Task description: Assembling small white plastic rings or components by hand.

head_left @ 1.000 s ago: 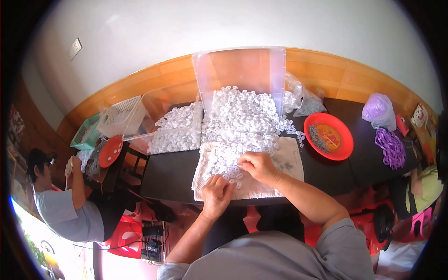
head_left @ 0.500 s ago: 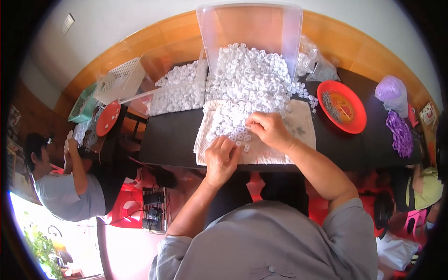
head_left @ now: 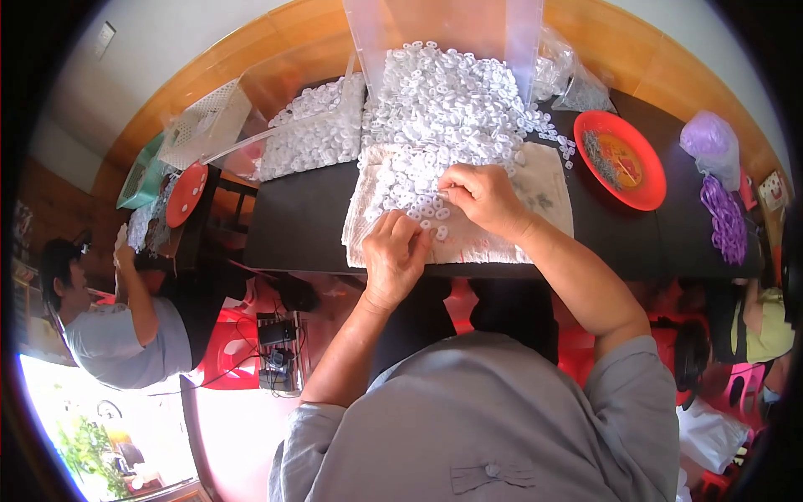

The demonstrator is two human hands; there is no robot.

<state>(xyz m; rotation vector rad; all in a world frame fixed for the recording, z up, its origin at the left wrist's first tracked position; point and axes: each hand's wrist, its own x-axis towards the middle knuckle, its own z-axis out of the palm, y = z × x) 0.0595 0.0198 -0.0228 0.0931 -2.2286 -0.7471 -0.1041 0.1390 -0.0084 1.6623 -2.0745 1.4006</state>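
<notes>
A big heap of small white plastic pieces with two holes each (head_left: 443,105) spills from a clear plastic bin onto a pale cloth (head_left: 502,248) in front of me. My left hand (head_left: 393,258) rests at the cloth's near left, fingers curled beside some loose pieces; what they hold, if anything, is hidden. To its upper right, my right hand (head_left: 488,199) pinches thumb against forefinger at the near edge of the heap. Something tiny may be between those fingertips, too small to make out.
A red plate (head_left: 646,191) with small metal parts stands right of the cloth, with purple cord (head_left: 726,226) beyond it. More white pieces fill a clear container (head_left: 305,155) on the left. A co-worker (head_left: 125,339) sits at far left, another person (head_left: 765,326) at far right.
The whole scene sits higher in the picture as my view has tipped down. Both hands keep nearly the same places over the cloth, and the right hand still pinches.
</notes>
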